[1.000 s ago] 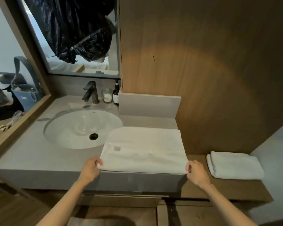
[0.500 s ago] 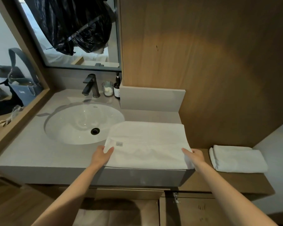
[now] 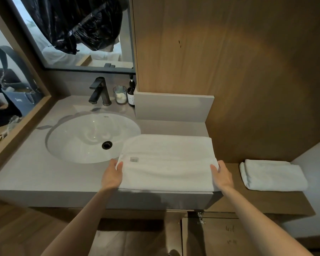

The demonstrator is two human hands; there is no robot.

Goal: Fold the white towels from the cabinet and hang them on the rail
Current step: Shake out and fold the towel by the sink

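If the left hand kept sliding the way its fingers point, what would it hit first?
Probably the sink: the left hand, at the towel edge, points up toward the basin's near rim. Depth is uncertain.

White towel [image 3: 166, 163]: flat on counter [image 3: 26, 178], right of the basin, near edge folded over, small grey label near its left end. Second towel [image 3: 273, 175]: folded, apparently in thirds, on lower wooden shelf [image 3: 235, 202].

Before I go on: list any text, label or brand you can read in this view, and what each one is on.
"Lee": on the blue bag seen in the mirror.
Small grey tag on the white towel: printed, too small to read.
Tiny mark on the sink rim near the faucet: too small to read.
Label on the dark bottle: blurred, unreadable.
Handwritten marks on the cabinet door: not legible.
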